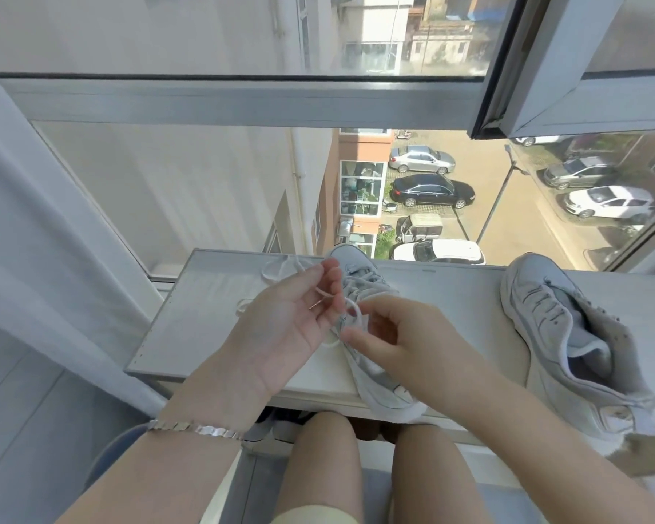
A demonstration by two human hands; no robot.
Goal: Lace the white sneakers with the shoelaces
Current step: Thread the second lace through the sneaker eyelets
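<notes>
A white sneaker point(371, 281) lies on the white window ledge point(205, 308), toe toward the glass, partly hidden by both hands. Its white shoelace point(280, 268) loops out onto the ledge to the left. My left hand point(284, 327) is palm up over the shoe's left side and pinches a strand of the lace between thumb and fingers. My right hand point(398, 334) hovers over the shoe's tongue and pinches a loop of the lace. A second white sneaker point(568, 334) lies on the ledge at the right, with no lace visible in its eyelets.
The ledge runs along a large window point(243, 104); an open sash point(568, 70) juts in at the upper right. A pale curtain point(35, 240) hangs at the left. My knees point(375, 455) sit under the ledge's front edge.
</notes>
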